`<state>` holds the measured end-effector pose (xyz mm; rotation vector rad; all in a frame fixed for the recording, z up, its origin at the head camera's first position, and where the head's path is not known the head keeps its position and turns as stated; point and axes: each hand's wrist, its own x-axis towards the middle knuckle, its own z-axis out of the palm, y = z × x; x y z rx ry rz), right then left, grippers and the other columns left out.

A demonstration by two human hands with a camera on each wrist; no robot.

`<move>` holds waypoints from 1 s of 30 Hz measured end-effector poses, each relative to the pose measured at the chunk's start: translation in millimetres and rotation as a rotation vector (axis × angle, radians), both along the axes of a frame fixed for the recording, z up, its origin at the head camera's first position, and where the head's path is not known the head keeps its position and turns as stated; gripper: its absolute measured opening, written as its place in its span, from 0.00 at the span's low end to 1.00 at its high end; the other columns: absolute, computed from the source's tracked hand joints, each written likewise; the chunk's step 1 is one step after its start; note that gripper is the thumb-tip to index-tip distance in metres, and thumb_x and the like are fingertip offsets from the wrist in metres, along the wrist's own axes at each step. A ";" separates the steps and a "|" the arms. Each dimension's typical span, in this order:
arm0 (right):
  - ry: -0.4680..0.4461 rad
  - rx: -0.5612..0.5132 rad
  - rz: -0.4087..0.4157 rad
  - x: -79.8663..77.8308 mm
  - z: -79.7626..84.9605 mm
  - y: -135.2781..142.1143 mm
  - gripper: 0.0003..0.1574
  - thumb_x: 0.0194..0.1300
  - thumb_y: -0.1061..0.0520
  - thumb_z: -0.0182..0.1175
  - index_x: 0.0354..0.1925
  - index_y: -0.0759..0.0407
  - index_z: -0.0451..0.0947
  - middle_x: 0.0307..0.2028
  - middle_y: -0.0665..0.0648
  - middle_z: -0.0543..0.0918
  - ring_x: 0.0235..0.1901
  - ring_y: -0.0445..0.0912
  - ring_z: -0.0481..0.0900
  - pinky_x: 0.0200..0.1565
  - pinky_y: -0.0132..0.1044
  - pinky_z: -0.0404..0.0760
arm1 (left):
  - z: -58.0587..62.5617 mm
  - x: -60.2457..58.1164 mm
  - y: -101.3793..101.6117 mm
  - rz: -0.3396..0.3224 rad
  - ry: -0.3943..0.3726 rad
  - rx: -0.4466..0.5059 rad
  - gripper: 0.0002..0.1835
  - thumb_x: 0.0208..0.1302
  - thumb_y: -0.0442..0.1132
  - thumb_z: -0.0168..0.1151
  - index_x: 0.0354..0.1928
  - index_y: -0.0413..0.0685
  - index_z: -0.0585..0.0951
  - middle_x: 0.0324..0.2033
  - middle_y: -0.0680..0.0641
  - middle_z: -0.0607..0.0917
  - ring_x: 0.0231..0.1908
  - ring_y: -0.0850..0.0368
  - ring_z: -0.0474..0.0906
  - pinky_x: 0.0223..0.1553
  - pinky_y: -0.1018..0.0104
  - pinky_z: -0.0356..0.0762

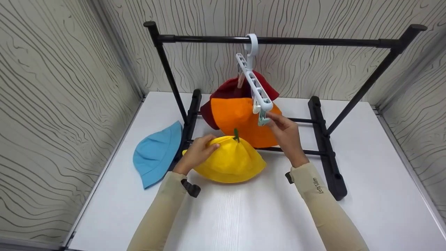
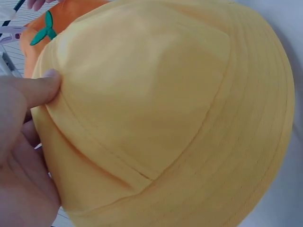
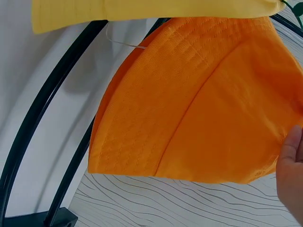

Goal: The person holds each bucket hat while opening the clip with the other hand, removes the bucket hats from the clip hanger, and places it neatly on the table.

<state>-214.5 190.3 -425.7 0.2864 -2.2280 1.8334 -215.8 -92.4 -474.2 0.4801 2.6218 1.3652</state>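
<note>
Hat [image 1: 234, 161], bright yellow, green-leafed, in pinch of left grip [image 1: 198, 152]; pale clip [image 1: 262, 119] in pinch of right grip [image 1: 287, 136]

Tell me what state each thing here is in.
Yellow hat: held in the left hand.
Orange hat: hanging under the hanger.
Red hat: partly hidden behind the orange hat.
Blue hat: lying on the table.
Hanger: hooked over the rack.
Green clip: pinched by the right hand, open or shut unclear.
Rack: standing upright.

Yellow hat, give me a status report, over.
Left hand gripping yellow hat. Right hand pinching pale green clip. Hat not on clip. Orange hat close behind.
</note>
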 end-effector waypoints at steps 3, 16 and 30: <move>0.000 -0.003 0.012 0.2 -0.7 1.0 0.20 0.69 0.58 0.56 0.56 0.63 0.77 0.52 0.59 0.81 0.49 0.37 0.80 0.56 0.25 0.75 | -1.7 -1.4 -3.4 0.007 -0.002 -0.006 0.13 0.70 0.47 0.55 0.49 0.49 0.78 0.41 0.50 0.82 0.41 0.54 0.76 0.54 0.61 0.78; -0.045 -0.010 0.004 -0.8 -4.0 7.8 0.23 0.68 0.50 0.58 0.57 0.58 0.77 0.52 0.56 0.82 0.51 0.39 0.79 0.57 0.25 0.74 | -9.6 -2.0 -15.3 0.063 -0.069 -0.007 0.12 0.69 0.47 0.56 0.49 0.50 0.78 0.41 0.49 0.81 0.41 0.53 0.75 0.53 0.61 0.77; -0.017 -0.022 0.002 1.7 -6.1 12.2 0.24 0.67 0.50 0.59 0.57 0.59 0.77 0.55 0.57 0.81 0.52 0.39 0.79 0.57 0.25 0.74 | -17.7 -6.6 -26.9 0.114 -0.083 -0.013 0.11 0.69 0.45 0.57 0.48 0.50 0.78 0.40 0.50 0.82 0.41 0.53 0.74 0.52 0.61 0.77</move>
